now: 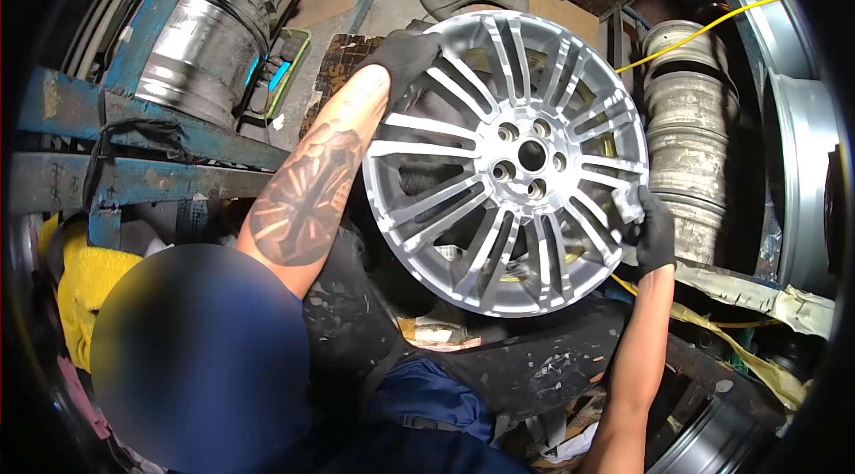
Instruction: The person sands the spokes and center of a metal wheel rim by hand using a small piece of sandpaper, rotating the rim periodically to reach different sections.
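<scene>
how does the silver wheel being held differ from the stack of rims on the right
The silver wheel looks clean and bright; the stack of rims is dull, stained and grimy. The wheel faces the camera, showing its spokes and bolt holes, while the stack shows only its barrel sides. The wheel is gripped by the gloved left hand and right hand; the stack stands untouched. Both are metal car wheels.

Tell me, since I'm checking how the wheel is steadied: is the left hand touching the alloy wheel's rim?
Touching. The head view shows the gloved left hand wrapped over the upper-left edge of the alloy wheel, with no gap.
</scene>
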### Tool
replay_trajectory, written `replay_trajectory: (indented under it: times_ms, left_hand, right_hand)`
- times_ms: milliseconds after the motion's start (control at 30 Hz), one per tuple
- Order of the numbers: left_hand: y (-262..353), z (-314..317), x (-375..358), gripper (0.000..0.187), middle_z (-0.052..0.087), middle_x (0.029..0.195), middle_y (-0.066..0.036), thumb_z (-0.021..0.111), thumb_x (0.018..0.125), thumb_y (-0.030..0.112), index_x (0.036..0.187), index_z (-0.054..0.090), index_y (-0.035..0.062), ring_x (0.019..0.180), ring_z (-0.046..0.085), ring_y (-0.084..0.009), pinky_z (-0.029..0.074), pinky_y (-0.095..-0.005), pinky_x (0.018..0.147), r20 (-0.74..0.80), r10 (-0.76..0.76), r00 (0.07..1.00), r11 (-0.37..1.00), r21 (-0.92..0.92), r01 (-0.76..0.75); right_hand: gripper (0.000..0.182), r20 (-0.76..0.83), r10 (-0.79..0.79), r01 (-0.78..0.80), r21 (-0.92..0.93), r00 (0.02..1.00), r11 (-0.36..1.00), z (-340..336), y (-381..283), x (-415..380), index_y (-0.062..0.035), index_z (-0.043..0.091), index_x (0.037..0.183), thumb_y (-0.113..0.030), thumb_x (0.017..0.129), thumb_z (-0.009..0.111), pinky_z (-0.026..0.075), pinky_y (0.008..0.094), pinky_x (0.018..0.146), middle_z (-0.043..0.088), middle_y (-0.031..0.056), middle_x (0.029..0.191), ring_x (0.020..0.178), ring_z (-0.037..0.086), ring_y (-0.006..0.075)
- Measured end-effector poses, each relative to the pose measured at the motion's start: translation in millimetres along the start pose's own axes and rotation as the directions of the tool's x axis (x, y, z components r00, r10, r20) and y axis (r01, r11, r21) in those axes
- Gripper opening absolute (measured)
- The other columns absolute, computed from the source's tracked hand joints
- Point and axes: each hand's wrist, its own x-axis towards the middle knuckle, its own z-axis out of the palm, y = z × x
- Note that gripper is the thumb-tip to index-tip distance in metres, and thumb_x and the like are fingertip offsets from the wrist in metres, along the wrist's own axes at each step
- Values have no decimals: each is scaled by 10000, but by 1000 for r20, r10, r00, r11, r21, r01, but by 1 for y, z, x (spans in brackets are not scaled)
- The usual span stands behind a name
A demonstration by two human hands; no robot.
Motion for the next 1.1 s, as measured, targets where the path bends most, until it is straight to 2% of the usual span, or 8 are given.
replay_trajectory:
  times_ms: [167, 233, 367, 433, 567, 600, 733, 1100]
  left_hand:
    - [-20, -16, -47, 510, 718, 1167, -126, 607, 999, 432, 1267, 700, 8, 1094, 650, -209, 496, -354, 973, 104, -214, 971, 967, 160, 196]
    - [-43, -27, -43, 558, 708, 1205, -152, 619, 985, 482, 1290, 692, 21, 1129, 650, -245, 488, -362, 1007, 417, 172, 893, 668, 617, -417]
    - [-28, -23, -56, 543, 677, 1207, -209, 652, 944, 468, 1291, 693, 52, 1195, 616, -384, 482, -432, 1041, 219, 179, 959, 515, 810, -281]
    - [-26, -4, -57, 487, 657, 1235, -212, 622, 953, 436, 1208, 696, 29, 1184, 616, -396, 479, -469, 1029, 67, 587, 807, 515, 738, -436]
    - [4, 27, -39, 435, 638, 1313, -180, 613, 974, 404, 1257, 680, 81, 1164, 632, -376, 485, -462, 1042, 476, 318, 820, 664, 506, -551]
    - [-18, 33, -14, 458, 676, 1288, -169, 618, 980, 434, 1275, 676, 87, 1164, 648, -367, 481, -451, 1053, 684, 476, 553, 411, 382, -827]
    - [10, 53, -37, 497, 723, 1148, -169, 673, 990, 445, 1274, 669, 37, 1121, 665, -272, 497, -395, 983, 936, 119, 330, 641, 182, -746]
    - [13, 52, -30, 202, 732, 862, -29, 761, 940, 211, 1018, 766, 25, 793, 646, -73, 521, -271, 742, 749, -86, 657, 819, 428, -381]
  right_hand:
    - [364, -29, -269, 266, -82, 963, 960, 22, -31, 36, -22, 749, 1021, -376, 1039, 665, 468, 268, 552, 683, 29, 846, 653, 601, 109]
    - [343, -147, -157, 150, -59, 977, 987, 29, -28, 55, -46, 751, 1015, -377, 1039, 664, 453, 257, 548, 656, 5, 810, 617, 548, 87]
    - [396, -106, -374, 354, -174, 921, 919, 43, -44, 35, -92, 700, 922, -460, 1050, 632, 385, 233, 554, 593, -43, 750, 606, 495, 51]
    - [436, 77, -470, 472, -269, 880, 840, 66, -66, -9, -60, 683, 916, -446, 1085, 574, 407, 237, 550, 608, -22, 746, 601, 478, 61]
    - [316, 225, -439, 492, -333, 870, 804, 125, -39, -64, -29, 724, 1028, -333, 1059, 639, 476, 282, 661, 659, 2, 814, 731, 560, 93]
    - [289, 251, -415, 479, -319, 875, 818, 139, -33, -72, -29, 730, 1065, -306, 1054, 648, 487, 281, 694, 681, 8, 852, 763, 582, 93]
    - [273, 349, -254, 330, -178, 902, 927, 167, -25, -78, -18, 722, 1166, -258, 1050, 661, 524, 252, 802, 734, 18, 949, 866, 646, 75]
    - [200, 400, -149, 63, 220, 904, 973, 170, -8, -78, 2, 689, 1116, -144, 983, 718, 519, 242, 791, 715, 25, 960, 852, 630, 60]
